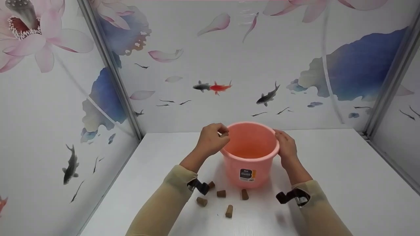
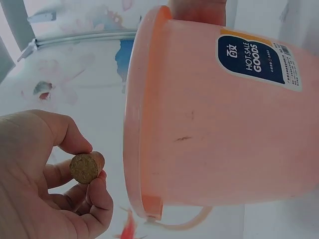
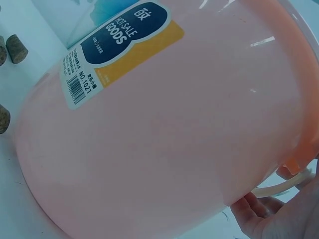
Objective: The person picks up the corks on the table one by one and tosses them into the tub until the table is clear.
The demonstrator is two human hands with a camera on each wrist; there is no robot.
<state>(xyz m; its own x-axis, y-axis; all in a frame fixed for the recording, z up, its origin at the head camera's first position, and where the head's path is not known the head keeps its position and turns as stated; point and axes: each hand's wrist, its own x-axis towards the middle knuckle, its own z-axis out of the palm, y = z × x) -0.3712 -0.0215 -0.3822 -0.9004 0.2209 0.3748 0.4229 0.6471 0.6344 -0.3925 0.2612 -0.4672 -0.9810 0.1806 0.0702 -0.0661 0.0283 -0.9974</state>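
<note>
A pink plastic bucket (image 1: 233, 170) stands upright on the white table, its label facing me. My left hand (image 1: 211, 141) is beside the left part of the bucket's rim and pinches a cork (image 2: 84, 168) between thumb and fingers. In the left wrist view that cork is apart from the bucket wall. My right hand (image 1: 287, 147) grips the bucket's right side at the rim, near the pale handle (image 3: 281, 188). Several brown corks, among them one cork (image 1: 229, 211) nearest me, lie on the table in front of the bucket.
The white table (image 1: 344, 183) meets a back wall (image 1: 183, 114) printed with fish and lotus flowers. Side panels with metal corner posts (image 1: 113, 70) border it left and right. Each sleeve carries a black wrist camera, such as the left camera (image 1: 200, 186).
</note>
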